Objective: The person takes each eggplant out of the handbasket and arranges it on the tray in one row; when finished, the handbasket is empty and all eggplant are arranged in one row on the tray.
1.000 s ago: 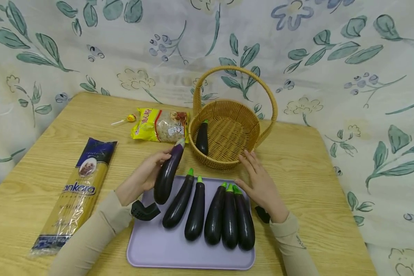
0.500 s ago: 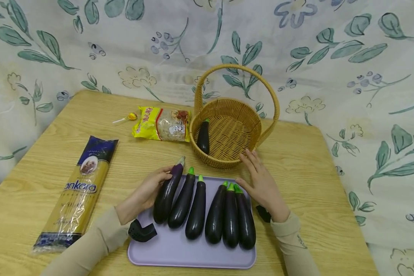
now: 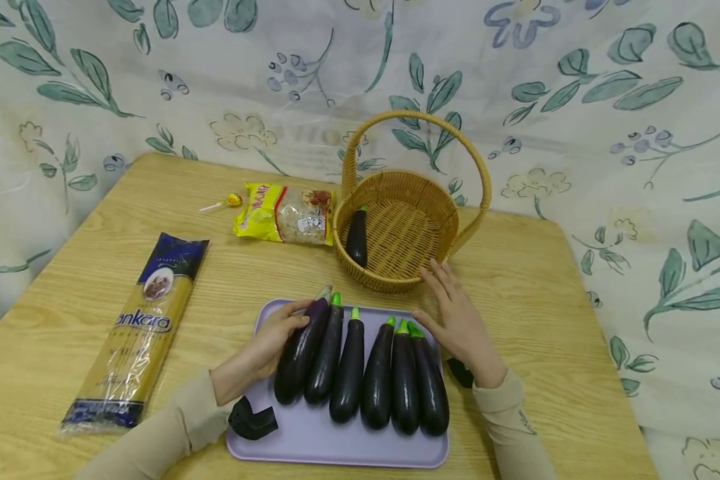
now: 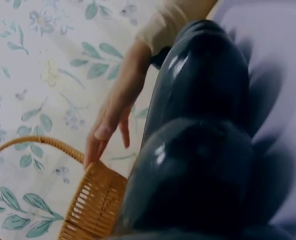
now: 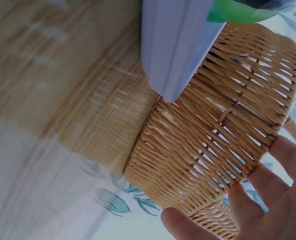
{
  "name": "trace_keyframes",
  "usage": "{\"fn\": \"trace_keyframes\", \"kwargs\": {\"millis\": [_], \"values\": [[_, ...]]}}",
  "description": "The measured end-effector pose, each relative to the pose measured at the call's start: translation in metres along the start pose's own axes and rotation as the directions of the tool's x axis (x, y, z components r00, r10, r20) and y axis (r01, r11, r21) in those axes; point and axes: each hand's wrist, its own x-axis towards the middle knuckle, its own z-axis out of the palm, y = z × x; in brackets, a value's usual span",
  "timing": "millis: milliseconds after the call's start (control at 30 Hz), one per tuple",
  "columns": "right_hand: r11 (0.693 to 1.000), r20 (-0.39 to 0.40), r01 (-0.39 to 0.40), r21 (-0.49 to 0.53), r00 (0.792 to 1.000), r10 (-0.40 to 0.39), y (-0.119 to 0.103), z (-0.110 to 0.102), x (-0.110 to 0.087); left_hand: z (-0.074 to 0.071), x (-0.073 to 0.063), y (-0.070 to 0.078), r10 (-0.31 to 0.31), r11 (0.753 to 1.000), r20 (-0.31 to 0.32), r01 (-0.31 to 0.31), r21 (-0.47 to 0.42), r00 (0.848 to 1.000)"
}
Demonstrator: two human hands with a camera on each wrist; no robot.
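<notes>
My left hand [image 3: 276,335] grips the upper part of the leftmost eggplant [image 3: 302,353], purple near its pale stem. That eggplant leans against a row of several dark eggplants with green stems, such as the middle eggplant [image 3: 348,373], on a lilac tray [image 3: 336,450]. In the left wrist view, rounded eggplant ends [image 4: 188,175] fill the middle, and the left fingers are out of sight. My right hand [image 3: 459,327] touches the near right rim of the wicker basket [image 3: 402,227] with extended fingers, seen closer in the right wrist view. One small dark eggplant [image 3: 357,239] lies inside the basket.
Left of the tray lies a spaghetti pack [image 3: 138,333]. A yellow clear-fronted food bag [image 3: 285,213] and a lollipop [image 3: 233,200] lie behind, left of the basket. The basket's tall handle [image 3: 420,117] arches over it. Floral fabric [image 3: 246,80] hangs behind the wooden table [image 3: 534,280].
My left hand has lowered the leftmost eggplant onto the tray beside the others. The left part of the row has shifted right and closed up. My right hand has stayed on the basket rim.
</notes>
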Motion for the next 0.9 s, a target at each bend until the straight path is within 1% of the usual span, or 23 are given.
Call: {"fn": "trace_keyframes", "kwargs": {"millis": [133,200,367,467,600,767,900], "values": [[1.000,-0.004,0.004,0.001,1.000,-0.004,0.000,-0.001,0.000,0.004,-0.005,0.001,-0.020,1.000,-0.016,0.020,-0.005,1.000],[1.000,-0.005,0.004,0.000,1.000,-0.004,0.000,-0.001,0.000,0.007,-0.007,0.002,-0.028,0.999,-0.035,0.027,-0.017,0.999],[1.000,-0.003,0.001,0.004,1.000,-0.001,-0.001,-0.001,0.000,0.013,-0.011,0.005,-0.023,1.000,-0.083,0.021,-0.024,0.996],[1.000,-0.002,0.002,0.006,1.000,-0.002,-0.002,-0.002,0.000,0.015,-0.012,0.007,-0.016,1.000,-0.094,0.014,-0.018,0.995],[1.000,0.003,0.002,0.002,1.000,-0.002,-0.002,-0.003,0.000,0.014,-0.012,0.010,-0.011,1.000,-0.105,0.011,0.001,0.994],[1.000,0.010,-0.002,-0.001,1.000,0.002,-0.001,-0.002,0.000,0.009,-0.010,0.013,-0.001,0.999,-0.130,0.006,0.036,0.992],[1.000,0.006,0.000,0.003,1.000,-0.001,0.000,-0.002,0.000,0.006,-0.010,0.016,0.010,0.998,-0.127,-0.003,0.056,0.992]]}}
